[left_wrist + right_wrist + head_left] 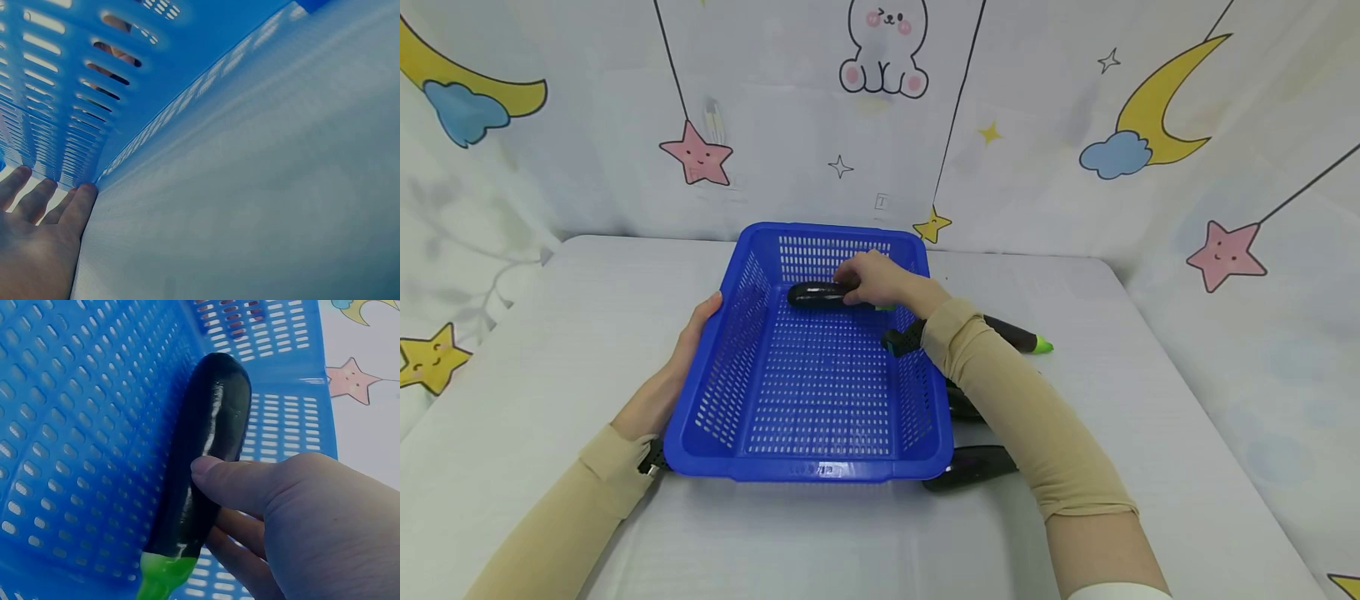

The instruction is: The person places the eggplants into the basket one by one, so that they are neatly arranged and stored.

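Inside the blue plastic basket (820, 468), near its far wall, lies a glossy dark eggplant (811, 296) with a green stem end. My right hand (880, 279) reaches over the basket's right rim and grips this eggplant. In the right wrist view the thumb lies across the eggplant (212, 419), and the other fingers pass behind it. Along the basket's outer left side is my left hand (672, 371). Its fingers (78, 209) extend straight against the slotted wall in the left wrist view.
Several more eggplants lie to the right of the basket: one with a bright green tip (1018, 336), a partly hidden eggplant (964, 407) and a nearer eggplant (973, 467) under my right forearm. A white-covered table (1150, 467) carries everything. Behind it hangs a cartoon-printed curtain (797, 108).
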Available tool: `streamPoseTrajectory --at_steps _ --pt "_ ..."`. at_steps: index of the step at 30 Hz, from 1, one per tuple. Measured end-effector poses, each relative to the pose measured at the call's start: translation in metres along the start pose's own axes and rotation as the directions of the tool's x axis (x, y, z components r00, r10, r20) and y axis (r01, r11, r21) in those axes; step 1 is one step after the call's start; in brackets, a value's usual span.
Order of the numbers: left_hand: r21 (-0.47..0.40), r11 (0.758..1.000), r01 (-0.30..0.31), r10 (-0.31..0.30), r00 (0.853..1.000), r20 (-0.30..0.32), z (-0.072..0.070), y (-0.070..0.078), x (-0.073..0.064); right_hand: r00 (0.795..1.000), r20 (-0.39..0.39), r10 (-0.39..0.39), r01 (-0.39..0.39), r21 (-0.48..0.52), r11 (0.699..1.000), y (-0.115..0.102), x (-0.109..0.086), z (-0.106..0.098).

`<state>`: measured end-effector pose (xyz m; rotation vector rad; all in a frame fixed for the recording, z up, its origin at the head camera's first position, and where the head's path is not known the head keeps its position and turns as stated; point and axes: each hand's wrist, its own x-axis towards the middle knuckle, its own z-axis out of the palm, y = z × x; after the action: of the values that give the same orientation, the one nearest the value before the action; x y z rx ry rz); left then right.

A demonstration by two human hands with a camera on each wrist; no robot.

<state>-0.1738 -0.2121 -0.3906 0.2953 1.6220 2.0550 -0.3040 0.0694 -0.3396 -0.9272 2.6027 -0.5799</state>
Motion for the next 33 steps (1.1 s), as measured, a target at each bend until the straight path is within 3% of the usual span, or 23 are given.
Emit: streamPoseTrajectory --at_steps 26,33 --pt "0.008 1.0 -0.021 0.021 1.0 0.015 0.003 0.002 0.0 0.997 -0.065 -0.033 0.04 0.118 0.992 -0.001 -0.003 -0.003" --pt "-0.002 1.0 -0.009 0.009 1.0 0.019 0.003 0.002 -0.001 0.992 -0.114 -0.053 0.073 0.179 0.981 -0.013 -0.015 -0.02"
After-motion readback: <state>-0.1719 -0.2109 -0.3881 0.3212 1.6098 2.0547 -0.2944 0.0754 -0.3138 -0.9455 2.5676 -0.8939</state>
